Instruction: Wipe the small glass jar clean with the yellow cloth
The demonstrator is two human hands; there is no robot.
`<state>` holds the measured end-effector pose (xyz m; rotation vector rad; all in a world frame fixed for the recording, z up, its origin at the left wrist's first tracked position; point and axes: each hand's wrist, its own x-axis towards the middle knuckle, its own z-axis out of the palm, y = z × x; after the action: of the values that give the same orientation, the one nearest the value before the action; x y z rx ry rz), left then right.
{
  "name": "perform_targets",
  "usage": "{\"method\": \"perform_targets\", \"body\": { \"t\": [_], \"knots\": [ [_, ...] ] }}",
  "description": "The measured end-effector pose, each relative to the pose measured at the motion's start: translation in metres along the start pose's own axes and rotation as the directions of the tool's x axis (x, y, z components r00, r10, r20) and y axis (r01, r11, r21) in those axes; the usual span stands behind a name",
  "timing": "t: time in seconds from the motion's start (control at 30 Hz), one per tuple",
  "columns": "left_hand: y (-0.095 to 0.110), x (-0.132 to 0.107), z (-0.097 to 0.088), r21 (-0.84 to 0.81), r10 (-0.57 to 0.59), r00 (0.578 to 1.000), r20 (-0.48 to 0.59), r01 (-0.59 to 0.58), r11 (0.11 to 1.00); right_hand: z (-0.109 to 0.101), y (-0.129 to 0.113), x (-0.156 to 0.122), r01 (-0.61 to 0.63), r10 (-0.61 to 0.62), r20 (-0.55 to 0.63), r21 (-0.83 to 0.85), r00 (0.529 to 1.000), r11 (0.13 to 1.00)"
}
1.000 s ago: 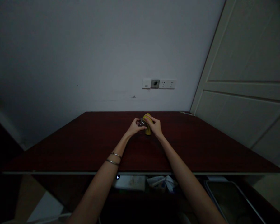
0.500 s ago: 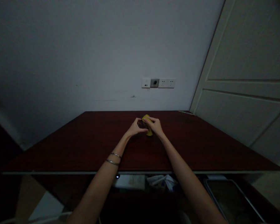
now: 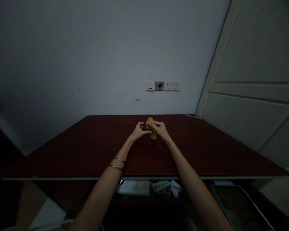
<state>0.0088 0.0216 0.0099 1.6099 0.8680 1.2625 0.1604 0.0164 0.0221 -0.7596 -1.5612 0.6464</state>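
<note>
My left hand (image 3: 137,131) is curled around a clear, shiny object that looks like a drinking glass (image 3: 145,127), tilted on its side above the table. Its exact shape is partly hidden by my fingers and the dim light. In my right hand (image 3: 161,129) is a yellow cloth (image 3: 153,133), pinched between thumb and fingers and pressed against the right end of the glass. The cloth's lower end hangs toward the tabletop.
The dark red table (image 3: 86,150) runs back to a pale wall with sockets (image 3: 172,86). A panelled door (image 3: 252,106) stands at right. Beneath the tabletop lie a white box (image 3: 135,187), crumpled packets (image 3: 167,187) and a metal-rimmed tray (image 3: 240,205).
The cloth has shifted slightly against the glass, and the glass has turned a little in my left hand. Both arms stay in nearly the same place.
</note>
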Motion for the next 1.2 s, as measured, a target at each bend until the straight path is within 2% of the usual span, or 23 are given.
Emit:
{"method": "perform_targets", "body": {
  "t": [0.1, 0.17, 0.37, 0.6, 0.73, 0.87, 0.93, 1.0, 1.2],
  "knots": [
    [0.002, 0.0, 0.0, -0.016, -0.007, 1.0, -0.012, 0.007, 1.0, 0.001, 0.002, 0.001, -0.03, 0.028, -0.106, -0.015, 0.994, 0.999],
    [0.003, -0.001, 0.0, -0.03, -0.018, 1.0, -0.005, 0.018, 0.999, 0.001, 0.001, 0.001, -0.03, 0.028, -0.119, -0.013, 0.992, 0.999],
    [0.001, 0.0, -0.001, -0.084, -0.026, 0.999, -0.021, 0.024, 0.996, 0.001, -0.007, -0.001, 0.064, -0.064, 0.032, 0.005, 0.997, 0.998],
    [0.002, -0.001, -0.002, -0.128, -0.059, 0.997, 0.053, 0.066, 0.99, 0.006, 0.001, 0.002, -0.083, 0.092, -0.113, 0.079, 0.989, 0.993],
    [0.004, -0.002, -0.006, -0.184, -0.082, 0.993, 0.083, 0.096, 0.978, 0.002, -0.001, 0.003, -0.139, 0.143, -0.011, 0.166, 0.99, 0.976],
    [0.004, -0.001, -0.011, -0.233, -0.085, 0.993, 0.08, 0.102, 0.967, -0.001, -0.009, 0.0, -0.159, 0.111, 0.201, 0.24, 0.973, 0.958],
    [0.003, 0.0, -0.012, -0.238, -0.094, 0.992, 0.082, 0.111, 0.965, 0.001, -0.012, -0.003, -0.155, 0.089, 0.255, 0.25, 0.963, 0.956],
    [0.002, 0.0, -0.013, -0.231, -0.108, 0.991, 0.081, 0.125, 0.965, 0.006, -0.014, -0.006, -0.142, 0.077, 0.262, 0.239, 0.962, 0.96],
    [-0.002, 0.001, -0.011, -0.214, -0.118, 0.988, 0.104, 0.138, 0.967, 0.014, -0.011, -0.009, -0.105, 0.07, 0.186, 0.185, 0.98, 0.977]
  ]
}}
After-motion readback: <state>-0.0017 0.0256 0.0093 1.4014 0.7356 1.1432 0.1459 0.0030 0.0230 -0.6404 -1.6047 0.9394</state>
